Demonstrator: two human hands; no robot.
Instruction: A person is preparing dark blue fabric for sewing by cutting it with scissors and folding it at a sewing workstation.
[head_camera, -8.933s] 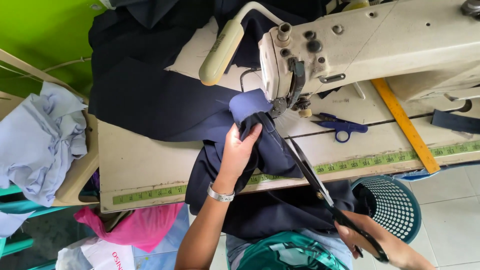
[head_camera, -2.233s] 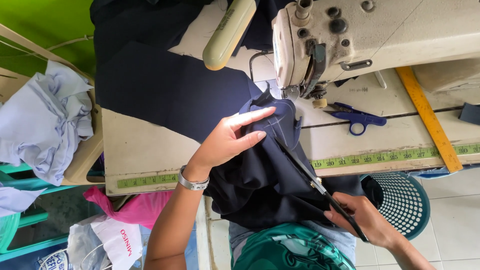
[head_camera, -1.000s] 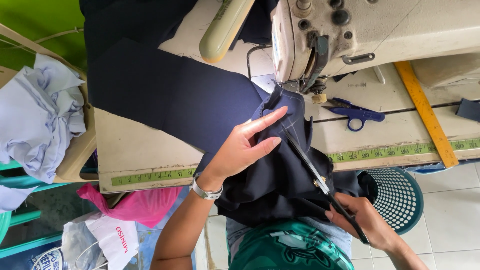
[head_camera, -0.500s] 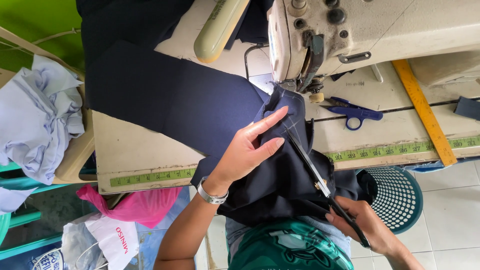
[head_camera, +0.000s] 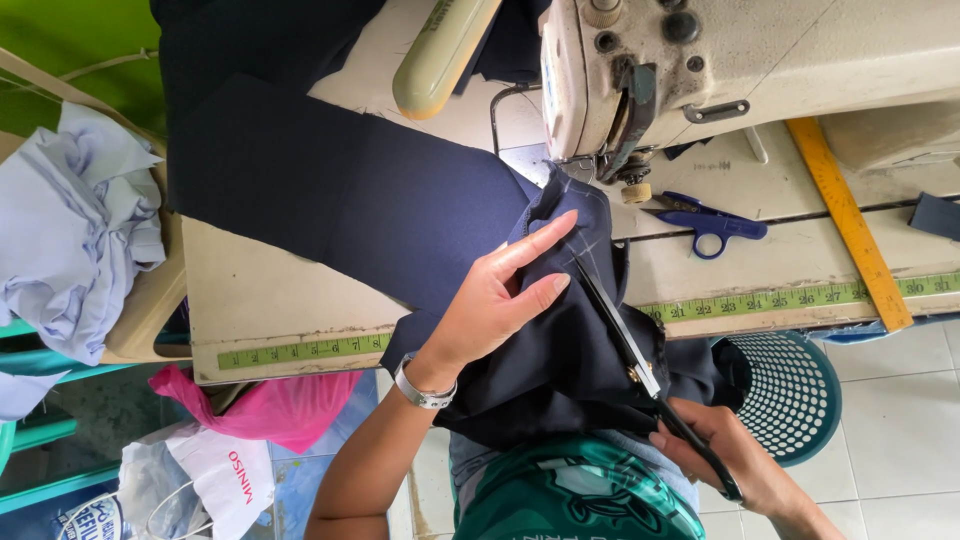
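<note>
The left hand (head_camera: 500, 300) lies flat on the dark navy cloth (head_camera: 400, 210), its fingers (head_camera: 540, 245) spread narrow and pressing a bunched fold at the front edge of the table (head_camera: 280, 300), just below the needle of the sewing machine (head_camera: 700, 60). The right hand (head_camera: 740, 465) grips the handles of long shears (head_camera: 630, 345), fingers closed round them off the table's front edge, over the lap; the blades run up along the fold and their tip sits right by the left fingertips. Pale chalk lines show on the fold near the tip. How far the blades stand apart, and whether any cloth is parted yet, cannot be told, since the fold hides the line; by the look of it the cut is early, with the marked part near the needle still whole and most of the cloth spread uncut across the table to the far left corner. Room is tight ahead: the machine head stands just beyond the tip, and the small blue snips (head_camera: 710, 220) lie near on the right. A yellow ruler (head_camera: 850, 220) slants toward the right front edge, and a tape (head_camera: 780, 298) runs along that edge. Open room lies on the bare table left of the hand, and below the front edge, where a green basket (head_camera: 790, 390) stands near the right hand
</note>
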